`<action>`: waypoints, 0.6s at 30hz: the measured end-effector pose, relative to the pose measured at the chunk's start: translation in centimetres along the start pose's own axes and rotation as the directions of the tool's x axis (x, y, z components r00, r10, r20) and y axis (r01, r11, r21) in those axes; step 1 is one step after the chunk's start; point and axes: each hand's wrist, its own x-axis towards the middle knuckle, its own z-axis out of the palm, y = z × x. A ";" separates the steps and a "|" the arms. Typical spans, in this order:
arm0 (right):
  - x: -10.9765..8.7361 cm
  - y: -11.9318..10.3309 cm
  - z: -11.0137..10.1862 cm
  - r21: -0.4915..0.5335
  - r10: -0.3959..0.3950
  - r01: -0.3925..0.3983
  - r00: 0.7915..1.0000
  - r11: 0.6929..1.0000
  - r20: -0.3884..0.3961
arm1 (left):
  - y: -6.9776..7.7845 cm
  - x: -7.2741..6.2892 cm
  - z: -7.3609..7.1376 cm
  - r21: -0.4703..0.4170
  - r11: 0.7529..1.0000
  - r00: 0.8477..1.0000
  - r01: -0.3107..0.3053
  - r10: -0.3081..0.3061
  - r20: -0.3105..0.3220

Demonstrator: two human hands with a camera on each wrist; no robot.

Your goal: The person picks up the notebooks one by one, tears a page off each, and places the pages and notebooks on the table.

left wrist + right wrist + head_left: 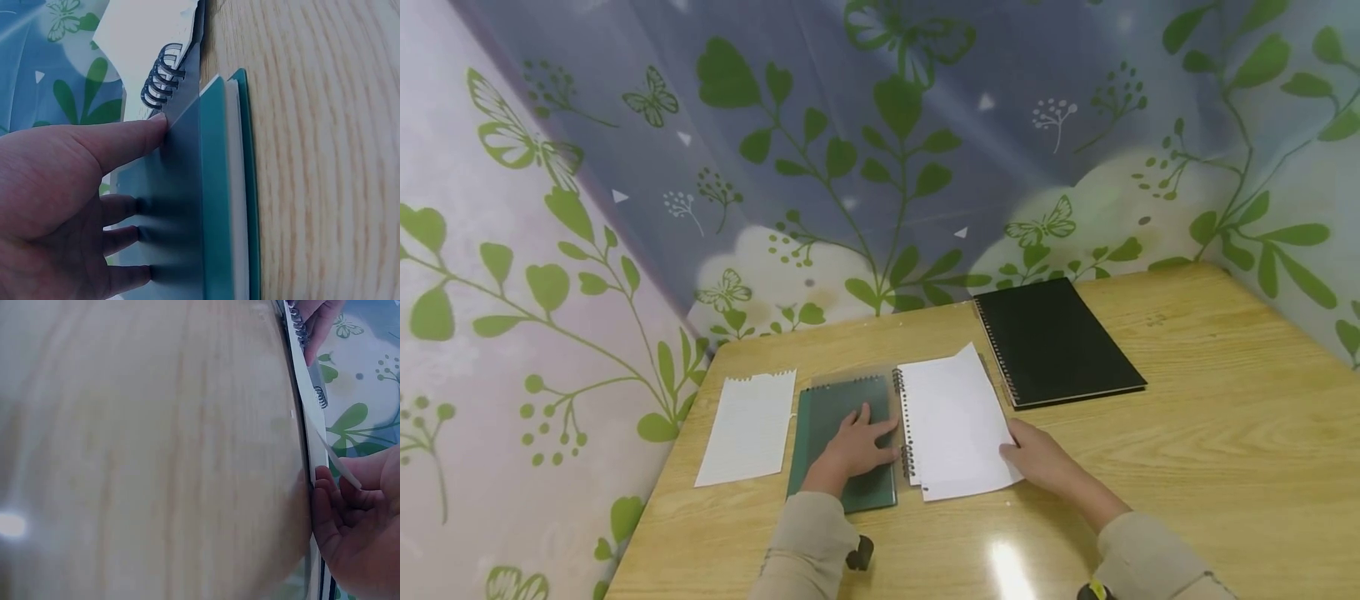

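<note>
A spiral notebook lies open, its white page (951,417) on top and its dark coil (164,76) at the left. Its see-through cover (172,187) is folded out over a green book (868,493). My left hand (857,446) is spread on that cover, thumb beside the coil and fingers pressing down. With thumb and fingers, my right hand (1041,454) pinches the right edge of a white sheet (337,464). This sheet sits askew on the notebook, its lower left corner standing off from the coil and a top corner sticking up.
Left of the green book lies a loose lined sheet (748,429) with a torn top edge. A black spiral-bound book (1060,342) is at the back right. The wooden table (1210,467) meets a patterned curtain (820,192) at the back and left.
</note>
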 end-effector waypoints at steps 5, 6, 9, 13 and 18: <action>-0.1 0.0 0.2 -0.022 -0.025 0.024 1.000 0.999 -0.020 | 0.0 -0.2 0.0 0.007 1.000 1.000 -0.012 0.012 0.002; -0.1 -0.1 0.2 -0.039 -0.039 0.038 0.999 0.999 -0.033 | 0.0 -0.2 -0.1 0.006 1.000 1.000 -0.014 0.014 0.001; 0.0 -0.4 0.1 -0.115 -0.082 0.074 0.994 0.991 -0.068 | 0.0 -0.3 -0.2 0.000 1.000 1.000 -0.022 0.022 -0.007; 0.0 -1.0 -0.4 -0.279 -0.114 0.077 0.987 0.957 -0.117 | 0.1 -0.4 -0.3 -0.016 0.999 0.999 -0.032 0.032 -0.026; 0.1 -1.3 -1.5 -0.339 -0.104 0.032 0.975 0.940 -0.197 | -0.2 -0.3 0.2 -0.052 0.997 0.992 -0.052 0.045 -0.118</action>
